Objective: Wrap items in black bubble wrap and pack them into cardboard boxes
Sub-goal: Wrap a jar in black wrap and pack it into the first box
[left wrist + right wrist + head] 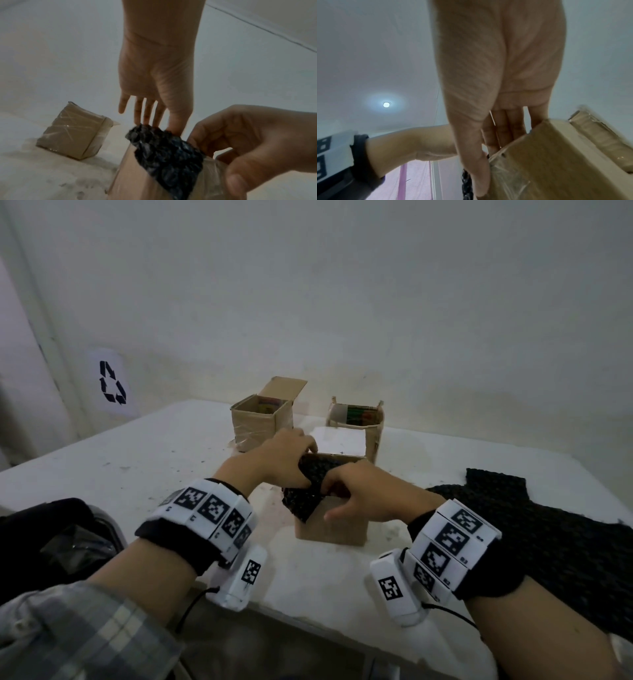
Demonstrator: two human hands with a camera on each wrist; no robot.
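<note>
Black bubble-wrapped bundle [310,484] sits at the mouth of the near cardboard box [337,525]; left hand [281,460] and right hand [363,491] both curl fingers around it, seemingly pinching. The box stands on a scuffed white table [137,463]. Behind it: two open boxes [260,419], white wall [342,285]. To its right, spare bubble wrap [548,529].

Left hand [286,458] reaching forward, fingers curled down in a grip, right hand [363,491] beside it, fingertips pinching, both forearms extended
</note>
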